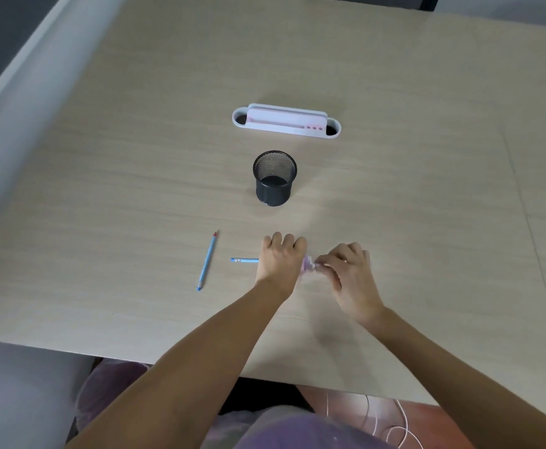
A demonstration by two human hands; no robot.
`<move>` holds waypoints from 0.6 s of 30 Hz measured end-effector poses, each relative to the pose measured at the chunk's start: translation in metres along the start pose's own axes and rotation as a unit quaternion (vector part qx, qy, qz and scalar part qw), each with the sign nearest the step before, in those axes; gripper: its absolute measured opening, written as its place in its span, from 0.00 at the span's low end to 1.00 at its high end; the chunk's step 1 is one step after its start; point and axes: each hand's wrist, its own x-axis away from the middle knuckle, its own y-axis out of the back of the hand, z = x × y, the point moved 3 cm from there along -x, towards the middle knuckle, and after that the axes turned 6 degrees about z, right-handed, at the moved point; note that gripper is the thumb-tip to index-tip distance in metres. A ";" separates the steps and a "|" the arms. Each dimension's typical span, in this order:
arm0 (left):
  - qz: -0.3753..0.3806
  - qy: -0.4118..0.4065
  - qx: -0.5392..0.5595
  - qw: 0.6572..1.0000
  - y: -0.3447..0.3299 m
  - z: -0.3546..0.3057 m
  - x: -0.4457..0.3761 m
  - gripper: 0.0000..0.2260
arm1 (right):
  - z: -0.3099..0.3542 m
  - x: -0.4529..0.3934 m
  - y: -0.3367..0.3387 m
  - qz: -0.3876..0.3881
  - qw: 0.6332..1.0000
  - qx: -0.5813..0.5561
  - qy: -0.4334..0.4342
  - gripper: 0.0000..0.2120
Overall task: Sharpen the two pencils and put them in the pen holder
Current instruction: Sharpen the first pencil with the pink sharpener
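Note:
My left hand [281, 259] is closed around a blue pencil [245, 260] that lies level, its blunt end sticking out to the left. The pencil's other end goes into a small pink sharpener [308, 264], pinched by the fingers of my right hand [346, 270]. A second blue pencil [207, 260] with a red tip lies loose on the table to the left, pointing away from me. The black mesh pen holder [274, 178] stands upright beyond my hands, with nothing visible inside.
A white and pink desk organiser [286, 121] lies behind the holder. The light wooden table [427, 189] has its near edge close to my lap, and a grey wall ledge runs along its left side. White cables hang below on the right.

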 end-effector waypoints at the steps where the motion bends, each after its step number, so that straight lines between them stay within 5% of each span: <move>1: 0.001 0.000 -0.005 1.000 -0.001 0.000 0.000 0.20 | -0.003 -0.011 0.002 -0.010 1.000 0.005 0.005 0.09; 9: -0.015 -0.002 -0.029 0.999 0.000 -0.001 0.000 0.19 | -0.013 -0.019 -0.041 0.096 0.991 0.010 -0.096 0.04; 14: -0.003 -0.005 -0.035 0.999 -0.002 -0.004 0.000 0.18 | 0.008 0.037 -0.028 0.024 0.992 -0.077 -0.101 0.05; 18: -0.022 -0.012 -0.027 0.999 0.000 0.000 -0.002 0.17 | -0.002 0.001 -0.007 -0.023 0.996 -0.046 -0.079 0.03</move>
